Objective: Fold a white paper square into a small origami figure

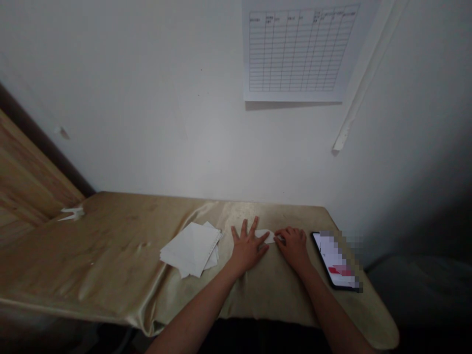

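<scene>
A small white piece of folded paper (266, 235) lies on the table between my two hands. My left hand (248, 245) rests flat on the table with its fingers spread, its thumb side pressing the paper's left part. My right hand (294, 243) has its fingers curled down onto the paper's right end. A loose stack of white sheets (191, 249) lies just left of my left hand.
The table (110, 250) is covered with a shiny tan cloth and stands against a white wall. A phone (335, 260) with a lit screen lies right of my right hand. A printed grid sheet (300, 49) hangs on the wall. Wooden boards (25, 182) lean at the left.
</scene>
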`<state>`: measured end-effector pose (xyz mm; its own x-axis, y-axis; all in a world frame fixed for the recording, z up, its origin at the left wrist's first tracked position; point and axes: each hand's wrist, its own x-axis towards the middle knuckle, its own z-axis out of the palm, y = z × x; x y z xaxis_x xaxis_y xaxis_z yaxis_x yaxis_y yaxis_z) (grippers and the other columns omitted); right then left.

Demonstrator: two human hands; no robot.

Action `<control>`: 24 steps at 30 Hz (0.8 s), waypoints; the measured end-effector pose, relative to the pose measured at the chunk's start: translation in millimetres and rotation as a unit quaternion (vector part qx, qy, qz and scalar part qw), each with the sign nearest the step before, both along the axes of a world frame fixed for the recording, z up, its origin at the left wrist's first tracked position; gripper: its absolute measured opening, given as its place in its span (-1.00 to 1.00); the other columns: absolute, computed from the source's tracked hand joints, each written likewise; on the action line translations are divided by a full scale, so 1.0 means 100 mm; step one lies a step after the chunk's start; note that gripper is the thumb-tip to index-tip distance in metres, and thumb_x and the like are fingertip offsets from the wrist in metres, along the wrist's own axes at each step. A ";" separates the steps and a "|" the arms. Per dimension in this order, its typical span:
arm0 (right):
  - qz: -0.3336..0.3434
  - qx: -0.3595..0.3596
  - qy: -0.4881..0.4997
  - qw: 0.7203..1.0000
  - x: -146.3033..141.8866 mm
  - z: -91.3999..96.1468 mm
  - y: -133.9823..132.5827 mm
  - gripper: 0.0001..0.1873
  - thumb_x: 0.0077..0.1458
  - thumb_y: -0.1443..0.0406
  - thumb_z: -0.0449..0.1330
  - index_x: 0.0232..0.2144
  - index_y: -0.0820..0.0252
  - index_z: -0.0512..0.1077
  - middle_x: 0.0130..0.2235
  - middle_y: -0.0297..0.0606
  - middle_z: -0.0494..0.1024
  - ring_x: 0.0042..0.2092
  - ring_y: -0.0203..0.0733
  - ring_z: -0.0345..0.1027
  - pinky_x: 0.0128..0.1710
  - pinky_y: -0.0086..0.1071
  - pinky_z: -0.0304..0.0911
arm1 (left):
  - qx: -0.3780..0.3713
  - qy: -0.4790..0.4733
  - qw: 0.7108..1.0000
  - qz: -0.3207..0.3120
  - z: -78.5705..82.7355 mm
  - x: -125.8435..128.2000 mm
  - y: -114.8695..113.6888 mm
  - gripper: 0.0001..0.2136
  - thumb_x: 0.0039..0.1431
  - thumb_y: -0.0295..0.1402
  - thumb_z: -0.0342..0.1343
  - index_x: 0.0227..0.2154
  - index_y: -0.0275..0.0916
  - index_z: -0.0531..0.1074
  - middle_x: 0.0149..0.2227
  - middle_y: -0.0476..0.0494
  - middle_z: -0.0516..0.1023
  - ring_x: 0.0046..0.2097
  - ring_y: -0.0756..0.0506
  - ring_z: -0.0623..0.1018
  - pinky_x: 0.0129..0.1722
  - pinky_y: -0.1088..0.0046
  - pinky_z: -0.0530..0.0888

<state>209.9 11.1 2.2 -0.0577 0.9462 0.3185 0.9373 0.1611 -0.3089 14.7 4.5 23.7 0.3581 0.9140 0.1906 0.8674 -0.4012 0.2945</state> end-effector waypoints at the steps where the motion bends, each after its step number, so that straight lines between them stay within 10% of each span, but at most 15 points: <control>1: -0.002 0.000 -0.001 1.000 0.00 0.00 0.00 -0.77 0.23 0.14 0.10 -0.17 0.00 0.52 -0.15 -0.23 0.53 -0.01 -0.03 0.27 0.15 0.00 -0.12 | 0.000 -0.001 1.000 0.005 0.00 0.00 0.01 -0.56 0.25 -0.01 0.06 0.19 0.33 0.28 0.45 0.11 -0.21 0.42 -0.48 -0.20 0.21 -0.40 -0.42; 24: -0.019 -0.061 0.003 0.998 -0.08 0.01 0.01 -0.68 0.24 0.11 0.07 -0.02 -0.05 0.48 -0.07 -0.22 0.52 0.07 0.02 0.21 0.23 0.12 -0.22 | 0.029 0.061 0.997 0.044 -0.15 0.14 0.08 -0.50 0.31 0.09 -0.17 0.27 0.22 0.18 0.46 -0.12 -0.21 0.40 -0.52 -0.10 0.21 -0.42 -0.14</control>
<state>201.6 11.8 3.1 -0.0193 0.9792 0.2019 0.9404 0.0864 -0.3288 29.0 12.3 9.0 0.3003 0.9317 0.2045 0.9282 -0.3348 0.1623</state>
